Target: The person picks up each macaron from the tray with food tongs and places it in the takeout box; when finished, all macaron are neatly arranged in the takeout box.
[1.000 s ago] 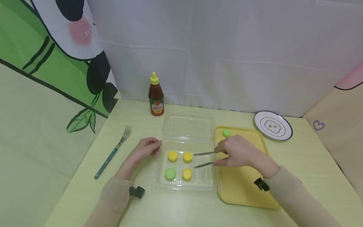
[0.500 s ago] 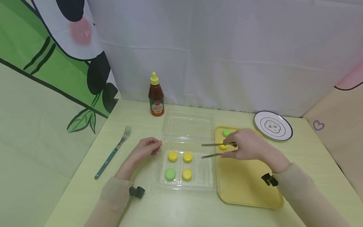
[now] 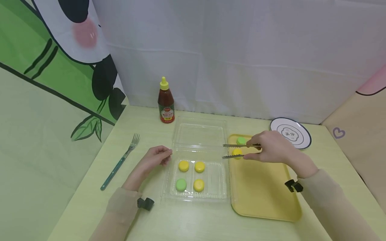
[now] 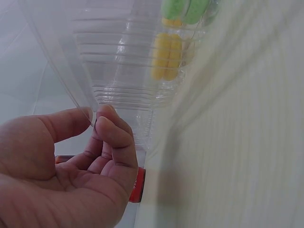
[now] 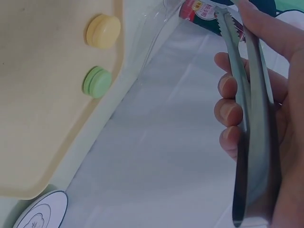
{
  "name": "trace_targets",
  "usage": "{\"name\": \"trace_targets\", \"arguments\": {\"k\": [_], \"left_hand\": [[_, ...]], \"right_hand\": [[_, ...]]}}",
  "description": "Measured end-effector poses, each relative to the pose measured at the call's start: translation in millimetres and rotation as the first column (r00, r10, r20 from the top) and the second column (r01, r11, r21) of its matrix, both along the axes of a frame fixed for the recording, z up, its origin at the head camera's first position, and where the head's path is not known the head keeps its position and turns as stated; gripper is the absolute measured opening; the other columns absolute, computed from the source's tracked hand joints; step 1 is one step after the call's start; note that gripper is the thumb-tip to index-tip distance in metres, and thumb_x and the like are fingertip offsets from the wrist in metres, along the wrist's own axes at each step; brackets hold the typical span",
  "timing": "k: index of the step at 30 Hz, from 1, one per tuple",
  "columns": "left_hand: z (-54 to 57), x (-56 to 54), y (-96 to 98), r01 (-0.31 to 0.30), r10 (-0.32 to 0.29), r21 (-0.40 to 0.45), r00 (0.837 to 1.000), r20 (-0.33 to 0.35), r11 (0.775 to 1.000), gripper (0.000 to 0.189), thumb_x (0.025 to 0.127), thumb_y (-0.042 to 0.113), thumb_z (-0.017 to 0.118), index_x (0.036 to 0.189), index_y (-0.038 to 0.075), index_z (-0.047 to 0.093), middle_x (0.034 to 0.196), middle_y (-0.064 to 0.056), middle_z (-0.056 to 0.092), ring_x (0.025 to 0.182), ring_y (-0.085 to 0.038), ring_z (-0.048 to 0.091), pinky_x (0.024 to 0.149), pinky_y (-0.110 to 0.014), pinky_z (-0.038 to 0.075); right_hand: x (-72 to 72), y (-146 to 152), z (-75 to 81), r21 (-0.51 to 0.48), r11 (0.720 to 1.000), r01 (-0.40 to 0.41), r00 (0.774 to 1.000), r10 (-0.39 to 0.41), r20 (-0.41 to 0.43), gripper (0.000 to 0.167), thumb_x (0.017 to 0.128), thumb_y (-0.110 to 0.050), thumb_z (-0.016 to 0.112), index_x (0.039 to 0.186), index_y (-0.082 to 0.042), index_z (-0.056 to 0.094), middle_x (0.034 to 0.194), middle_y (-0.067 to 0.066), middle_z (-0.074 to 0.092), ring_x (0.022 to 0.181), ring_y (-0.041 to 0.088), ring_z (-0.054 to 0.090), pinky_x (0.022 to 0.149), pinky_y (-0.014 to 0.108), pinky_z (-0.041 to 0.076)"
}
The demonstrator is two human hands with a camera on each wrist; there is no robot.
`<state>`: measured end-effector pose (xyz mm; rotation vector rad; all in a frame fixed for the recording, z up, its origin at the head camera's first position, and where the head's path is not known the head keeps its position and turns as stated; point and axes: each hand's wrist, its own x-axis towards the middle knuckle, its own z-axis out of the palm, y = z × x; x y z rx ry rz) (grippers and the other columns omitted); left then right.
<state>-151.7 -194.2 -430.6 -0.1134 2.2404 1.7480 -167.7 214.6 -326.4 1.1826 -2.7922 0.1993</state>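
My left hand [image 3: 155, 157] pinches the left rim of an open clear plastic container [image 3: 215, 180] between thumb and fingers, which the left wrist view shows closely. In its left and middle sections lie several macarons: a green macaron [image 3: 181, 184] at front left, and yellow ones, such as this yellow macaron [image 3: 198, 185]. Metal tongs [image 3: 236, 146] are gripped in my right hand [image 3: 269, 147], their serrated arms apart with nothing between them. They hover over the left far part of a yellow tray [image 3: 265, 194], near its yellow macaron [image 5: 103, 31] and green macaron [image 5: 98, 82].
The container's lid [image 3: 200, 134] lies folded back. Behind it stands a sauce bottle [image 3: 166, 103] with a yellow cap. A fork [image 3: 120, 162] with a green handle lies at left, and a white plate [image 3: 294, 135] sits at far right, partly behind my right hand.
My right hand has carried the parted tongs from above the container rightward and away, over the tray. The tray's yellow macaron has come into view. My left hand stays in place.
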Motion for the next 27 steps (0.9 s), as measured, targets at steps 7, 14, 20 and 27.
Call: {"name": "trace_targets", "arguments": {"k": [7,14,20,27], "left_hand": [[-1.7,-0.7,0.4,0.003,-0.003,-0.011,1.000,-0.009,1.000,0.030,0.102,0.023,0.058,0.109,-0.006,0.061,0.084,-0.005,0.061,0.075,-0.016,0.054,0.070,-0.027,0.048],[-1.9,0.7,0.6,0.001,-0.001,-0.006,1.000,-0.013,1.000,0.030,0.102,0.023,0.058,0.108,-0.006,0.060,0.084,-0.005,0.060,0.075,-0.015,0.054,0.069,-0.026,0.047],[-1.7,1.4,-0.1,0.004,-0.004,0.004,1.000,-0.019,1.000,0.030,0.102,0.023,0.058,0.108,-0.006,0.060,0.083,-0.005,0.060,0.074,-0.015,0.054,0.068,-0.026,0.047],[-2.5,1.0,-1.4,0.022,-0.021,0.021,0.999,-0.033,1.000,0.031,0.102,0.023,0.058,0.109,-0.007,0.060,0.083,-0.005,0.061,0.074,-0.014,0.054,0.067,-0.026,0.048]], "right_hand": [[-6.4,12.0,1.7,-0.006,0.997,0.073,0.996,-0.073,0.046,0.034,0.079,-0.046,0.082,0.091,-0.015,0.077,0.064,-0.014,0.048,0.056,0.003,0.041,0.054,0.027,0.036],[-15.3,21.9,0.8,0.011,0.992,0.125,0.990,-0.125,0.068,0.035,0.078,-0.042,0.084,0.094,-0.012,0.078,0.065,-0.012,0.052,0.057,0.005,0.043,0.056,0.029,0.039],[-23.7,32.6,-2.6,0.016,0.985,0.169,0.983,-0.170,0.066,0.033,0.077,-0.043,0.084,0.091,-0.014,0.077,0.059,-0.012,0.046,0.054,0.006,0.039,0.054,0.028,0.036],[-31.7,46.1,-7.8,0.037,0.978,0.204,0.976,-0.206,0.076,0.040,0.079,-0.045,0.083,0.099,-0.011,0.078,0.064,-0.012,0.054,0.058,0.007,0.045,0.060,0.030,0.041]]}}
